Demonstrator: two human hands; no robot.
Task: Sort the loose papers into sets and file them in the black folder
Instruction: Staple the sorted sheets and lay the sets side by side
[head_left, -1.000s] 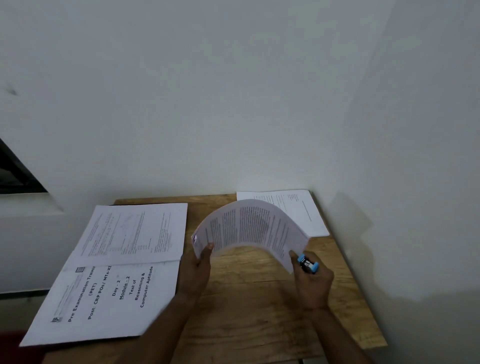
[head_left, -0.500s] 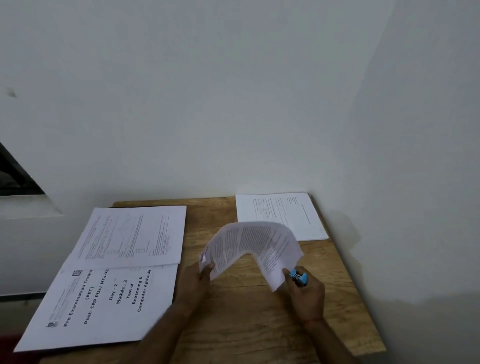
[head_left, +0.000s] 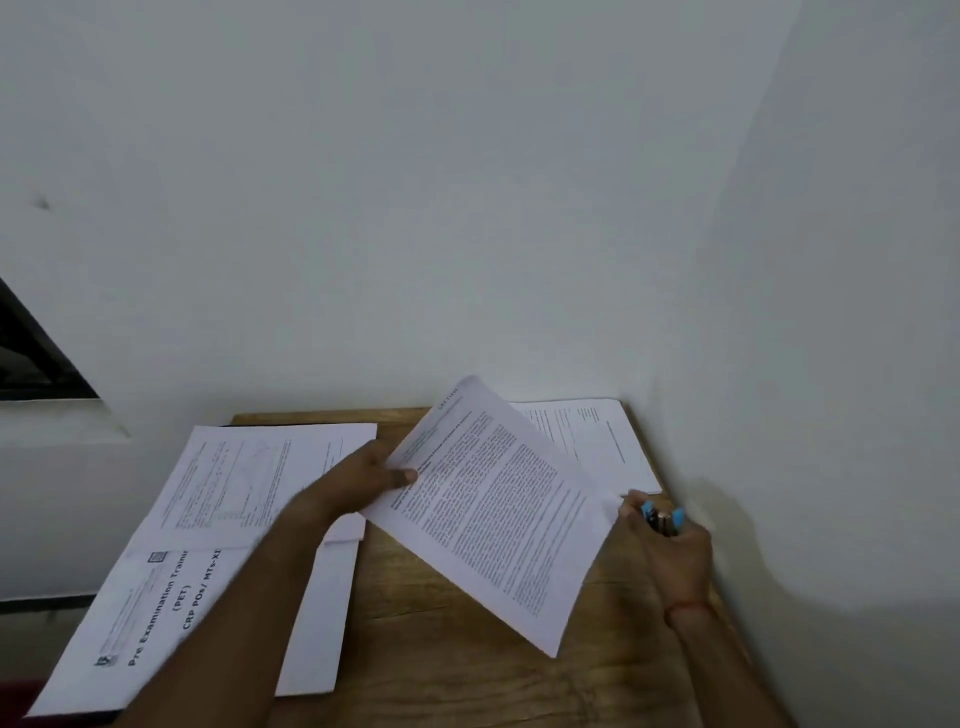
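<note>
Centrally, one printed set (head_left: 498, 514), dense text facing up, held tilted above the table (head_left: 441, 660) between both hands. Left hand (head_left: 363, 480) pinches its left edge, thumb on top. Right hand (head_left: 672, 551) pinches the right corner with its fingertips, while its curled fingers also grip one small blue-and-dark object (head_left: 662, 517); what it is, cannot tell. Red thread (head_left: 688, 607) on the right wrist. Papers lying flat: three. One sheet (head_left: 608, 441) in the back right corner, partly behind the held set. One charted sheet (head_left: 244, 483) at back left, overlapping one large title sheet (head_left: 156, 618) printed "Pre Examination", which runs past the table's left edge. Total paper items counted: four. Table's back and right edges sit tight against white walls (head_left: 467, 208). Open room: bare wood front and middle, under the held set and between the forearms. One dark opening (head_left: 31, 353) at far left.
</note>
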